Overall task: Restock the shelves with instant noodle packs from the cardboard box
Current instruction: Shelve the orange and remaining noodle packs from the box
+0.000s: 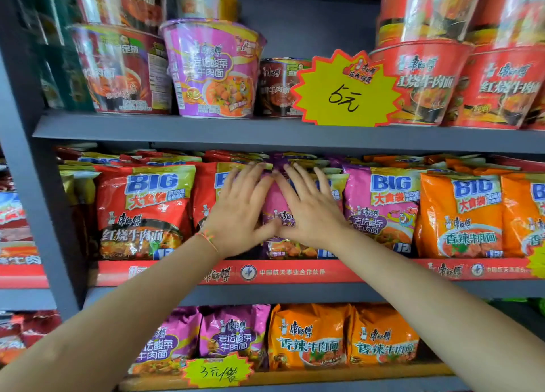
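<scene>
— What are the fingers doing?

— Straight and spread wide on both hands. The left hand and the right hand lie flat, palms forward, against a purple instant noodle pack standing on the middle shelf. The thumbs nearly meet over the pack's front; nothing is pinched.

— And around that pack?

— It stands in the front row, between a red BIG noodle pack to the left and another purple BIG pack to the right, with orange packs further right. More packs are stacked behind, far in.

— Other shelves?

— Above, noodle cups: a purple cup, red cups and a yellow starburst price tag. Below, smaller purple and orange packs. The cardboard box is not in view.
</scene>
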`<state>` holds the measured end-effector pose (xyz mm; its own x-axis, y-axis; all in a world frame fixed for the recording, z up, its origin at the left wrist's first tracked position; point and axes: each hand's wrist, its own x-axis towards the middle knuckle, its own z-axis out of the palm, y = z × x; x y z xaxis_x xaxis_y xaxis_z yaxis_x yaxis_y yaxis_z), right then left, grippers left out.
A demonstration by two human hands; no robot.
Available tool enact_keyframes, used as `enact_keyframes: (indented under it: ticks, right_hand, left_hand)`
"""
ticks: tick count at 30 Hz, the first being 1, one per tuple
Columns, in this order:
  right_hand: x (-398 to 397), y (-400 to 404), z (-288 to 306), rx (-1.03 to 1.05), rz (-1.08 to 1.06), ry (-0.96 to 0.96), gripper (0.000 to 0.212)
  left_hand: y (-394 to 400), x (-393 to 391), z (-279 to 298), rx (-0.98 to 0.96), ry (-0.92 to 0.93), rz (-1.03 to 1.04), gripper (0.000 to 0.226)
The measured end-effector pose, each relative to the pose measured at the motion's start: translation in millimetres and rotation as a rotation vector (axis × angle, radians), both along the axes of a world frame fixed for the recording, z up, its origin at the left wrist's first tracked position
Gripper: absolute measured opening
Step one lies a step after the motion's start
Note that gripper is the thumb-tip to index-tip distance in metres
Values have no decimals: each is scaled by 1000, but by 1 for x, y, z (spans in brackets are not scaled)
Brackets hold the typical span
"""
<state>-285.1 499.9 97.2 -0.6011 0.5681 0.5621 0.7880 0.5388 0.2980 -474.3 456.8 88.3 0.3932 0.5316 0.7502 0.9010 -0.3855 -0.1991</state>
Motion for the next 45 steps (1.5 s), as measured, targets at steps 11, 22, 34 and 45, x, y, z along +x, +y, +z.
enact_keyframes:
  ticks: [11, 22, 34, 45]
  right_hand:
    - [26, 37, 52, -211, 72, 479, 21]
    - [12, 38, 49, 126, 51, 374, 14]
    - [84, 8, 6, -145, 88, -122, 138]
    - [84, 10, 6, -201, 169, -42, 138]
  left_hand:
    - [3, 62, -9, -103, 107, 181, 130]
    - [10, 53, -12, -173, 229, 295, 138]
    - [13, 57, -6, -143, 287, 266, 142]
    - [-1, 56, -4, -162, 283, 272, 133]
